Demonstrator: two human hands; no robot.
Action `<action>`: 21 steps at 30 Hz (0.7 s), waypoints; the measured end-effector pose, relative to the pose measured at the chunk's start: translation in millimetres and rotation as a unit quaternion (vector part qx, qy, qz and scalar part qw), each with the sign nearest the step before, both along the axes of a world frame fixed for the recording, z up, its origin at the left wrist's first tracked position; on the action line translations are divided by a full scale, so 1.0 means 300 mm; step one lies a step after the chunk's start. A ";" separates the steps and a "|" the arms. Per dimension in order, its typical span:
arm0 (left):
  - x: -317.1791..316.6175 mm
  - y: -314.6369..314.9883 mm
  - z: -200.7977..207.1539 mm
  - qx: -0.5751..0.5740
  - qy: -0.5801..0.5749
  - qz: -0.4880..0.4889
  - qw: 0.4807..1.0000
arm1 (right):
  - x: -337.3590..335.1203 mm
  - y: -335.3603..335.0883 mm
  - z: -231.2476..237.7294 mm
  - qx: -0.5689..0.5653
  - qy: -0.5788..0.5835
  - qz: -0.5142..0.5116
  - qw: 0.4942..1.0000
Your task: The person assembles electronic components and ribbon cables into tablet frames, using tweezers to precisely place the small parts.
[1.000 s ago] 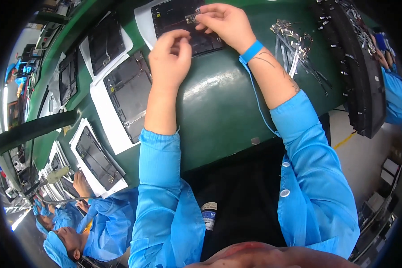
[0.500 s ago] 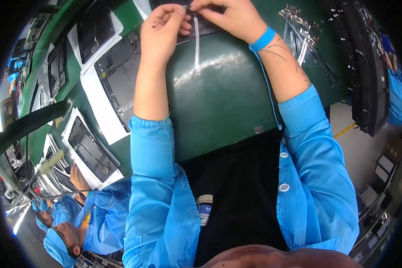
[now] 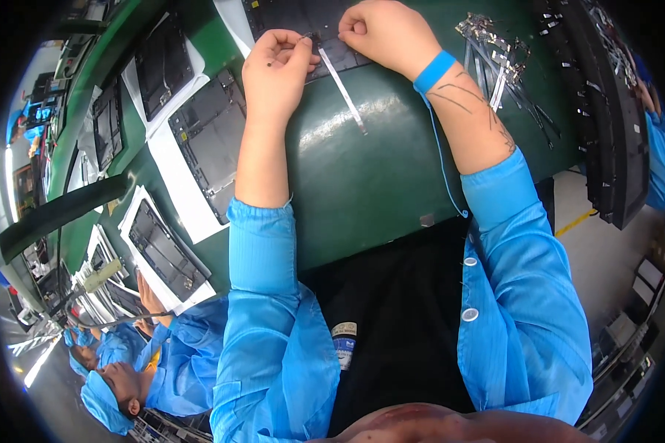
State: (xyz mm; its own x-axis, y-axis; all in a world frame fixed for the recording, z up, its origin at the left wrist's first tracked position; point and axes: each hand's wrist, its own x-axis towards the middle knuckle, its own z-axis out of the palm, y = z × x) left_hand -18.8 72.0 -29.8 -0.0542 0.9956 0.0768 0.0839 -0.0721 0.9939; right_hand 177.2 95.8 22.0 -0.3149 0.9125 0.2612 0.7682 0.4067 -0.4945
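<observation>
My left hand (image 3: pixel 277 77) is closed, thumb and fingertips pinched at the upper end of a thin, pale flat cable (image 3: pixel 342 90). The cable slants down to the right, its lower end over the green table. Behind the fingertips lies a black panel (image 3: pixel 292 16) with yellow marks. My right hand (image 3: pixel 391 37), with a blue wrist strap (image 3: pixel 434 71), is at the panel's right side, apart from my left. Its fingers are curled closed, and whatever they may hold is hidden.
Several similar flat cables (image 3: pixel 495 63) lie heaped on the green table (image 3: pixel 391 177) at right. More dark panels (image 3: pixel 207 140) rest on white sheets at left. A black rack (image 3: pixel 609 118) stands at the right edge. A co-worker in blue (image 3: pixel 188 362) sits at lower left.
My right hand has drawn away from my left, to the right. My left hand has come slightly nearer and to the right. The cable's lower end has swung right.
</observation>
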 end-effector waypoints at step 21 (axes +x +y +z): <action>0.008 0.007 0.036 -0.026 0.004 0.013 1.000 | -0.012 0.022 -0.070 -0.123 0.245 0.100 0.956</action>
